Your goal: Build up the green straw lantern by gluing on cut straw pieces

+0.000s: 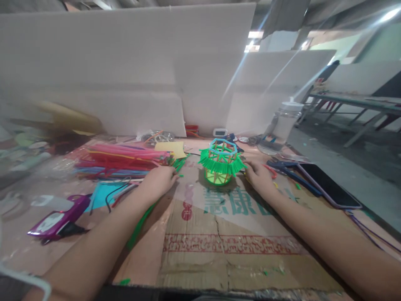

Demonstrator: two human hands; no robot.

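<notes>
A small lantern-shaped craft (220,166) stands upright on the cardboard, with a light blue ring on top, a green fringe, brown struts and a green base. Just to its right is my right hand (258,177), fingers curled; a thin dark piece shows by the fingertips and a red-orange loop (270,171) behind the hand. What that hand grips is unclear. My left hand (159,179) is closed beside a bundle of green strips (182,163), at the end of the pink and red strips (128,155). Small green bits show at its fingertips; its hold is hidden.
A purple tool (61,219) lies at the left by a blue sheet (106,195). On the right are a phone (327,184), dark-handled pliers (294,177) and a clear bottle (280,127). White boards (125,62) stand behind the cardboard (200,263).
</notes>
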